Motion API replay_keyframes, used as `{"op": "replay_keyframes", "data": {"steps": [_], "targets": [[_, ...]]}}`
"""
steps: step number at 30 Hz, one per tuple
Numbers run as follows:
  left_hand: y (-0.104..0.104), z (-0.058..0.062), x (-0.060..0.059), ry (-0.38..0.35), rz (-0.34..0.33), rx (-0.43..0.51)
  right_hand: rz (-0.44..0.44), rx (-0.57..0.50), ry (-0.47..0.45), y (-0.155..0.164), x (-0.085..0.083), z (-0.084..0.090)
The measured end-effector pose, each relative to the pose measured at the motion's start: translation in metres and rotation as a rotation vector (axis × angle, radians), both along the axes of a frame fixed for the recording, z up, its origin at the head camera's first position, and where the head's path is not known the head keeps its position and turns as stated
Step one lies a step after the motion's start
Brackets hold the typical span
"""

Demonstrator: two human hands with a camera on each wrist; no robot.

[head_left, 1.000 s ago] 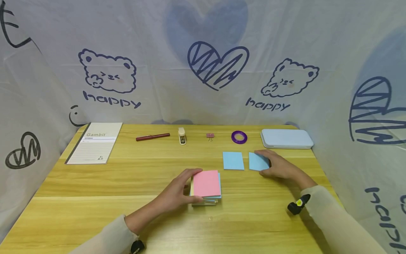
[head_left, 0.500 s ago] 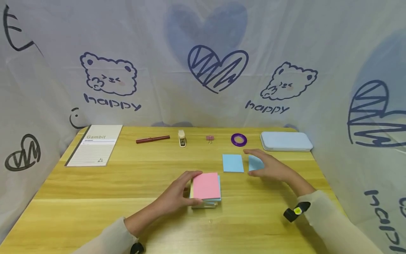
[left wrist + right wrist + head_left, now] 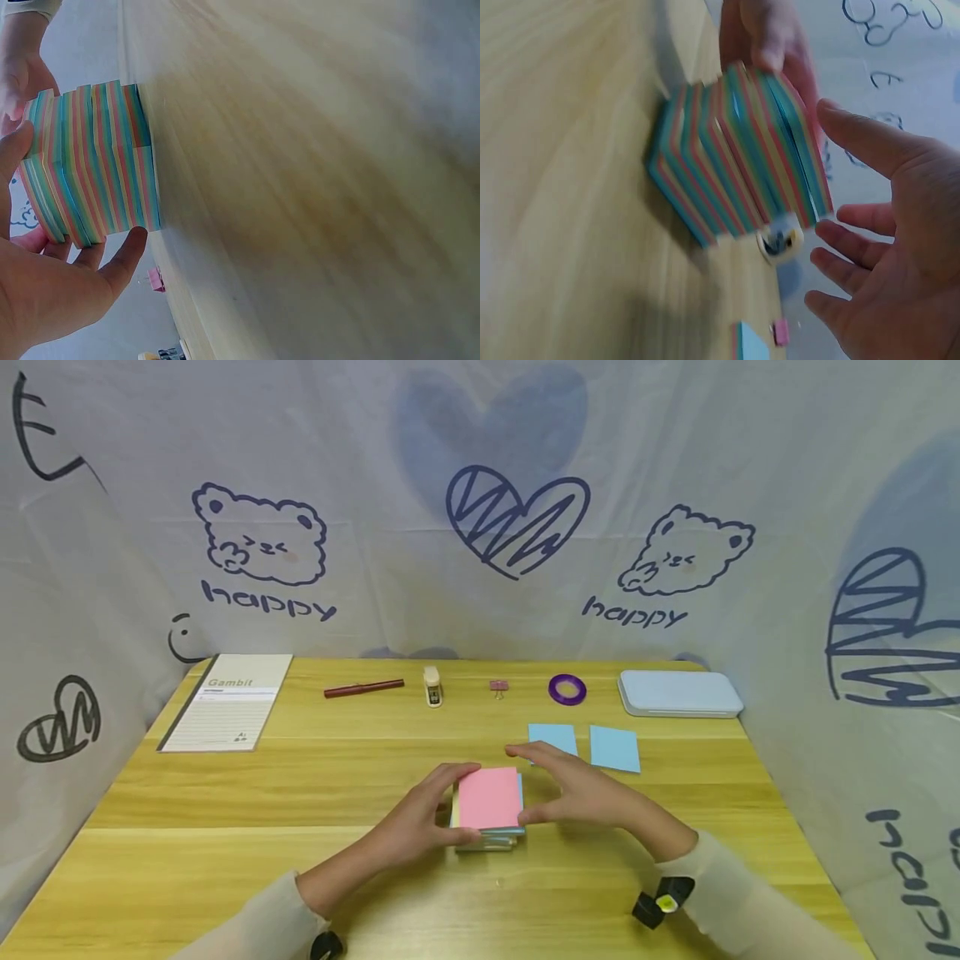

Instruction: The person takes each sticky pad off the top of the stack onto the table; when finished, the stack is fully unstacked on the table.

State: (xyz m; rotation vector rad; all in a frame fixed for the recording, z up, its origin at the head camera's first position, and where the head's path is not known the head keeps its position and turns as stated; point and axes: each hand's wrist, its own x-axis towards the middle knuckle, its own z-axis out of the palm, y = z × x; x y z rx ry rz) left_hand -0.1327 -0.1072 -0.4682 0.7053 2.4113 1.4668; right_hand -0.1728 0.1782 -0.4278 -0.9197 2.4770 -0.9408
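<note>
- Currently the left hand (image 3: 420, 817) is cupping the near-left side of the sticky-note stack (image 3: 487, 806), fingers curled round its edge, steadying it mid-bench (image 3: 225, 852).
- Right hand (image 3: 581, 793) is hovering at the stack's right side, fingers relaxed and spread, grasping nothing; contact with the pink top sheet (image 3: 489, 797) is hard to call from the head view.
- Judgement: the step in hand is lifting off the top sheet. Doing it well means peeling one sheet from a free corner while the left hand is pinning the block down, so the layers aren't fanning further.
- Two blue notes (image 3: 613, 748) are lying flat, just beyond the right hand.
- Wrist views are showing what the head view is missing: the stack's striped, staggered layers (image 3: 97, 161) and a clear gap between the right palm (image 3: 900, 247) and the stack.
- Only the head view is showing the notebook (image 3: 228, 700), pen (image 3: 363, 688) and tape roll (image 3: 567, 689).
</note>
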Motion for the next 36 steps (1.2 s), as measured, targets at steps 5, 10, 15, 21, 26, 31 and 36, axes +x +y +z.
{"op": "replay_keyframes", "data": {"steps": [5, 10, 15, 21, 26, 31, 36], "targets": [[0.000, 0.000, 0.000, 0.002, -0.015, 0.012, 0.014, -0.008, -0.010, -0.017, 0.008, -0.004], [0.000, 0.001, 0.000, -0.004, -0.014, 0.014, 0.026, -0.047, 0.001, -0.026, 0.012, -0.008], [0.001, 0.002, 0.001, 0.000, -0.012, 0.006, 0.012, -0.053, 0.021, -0.029, 0.016, -0.009], [0.002, 0.002, 0.002, -0.002, -0.010, -0.004, 0.011, -0.042, 0.055, -0.029, 0.017, -0.011], [0.002, 0.002, 0.002, 0.004, -0.007, -0.015, 0.015, -0.043, 0.068, -0.029, 0.018, -0.011], [0.002, 0.003, 0.001, 0.019, 0.006, -0.047, 0.008, -0.026, 0.066, -0.029, 0.017, -0.009], [0.001, 0.004, 0.001, 0.010, 0.003, -0.045, 0.007, -0.022, 0.060, -0.028, 0.016, -0.004]]}}
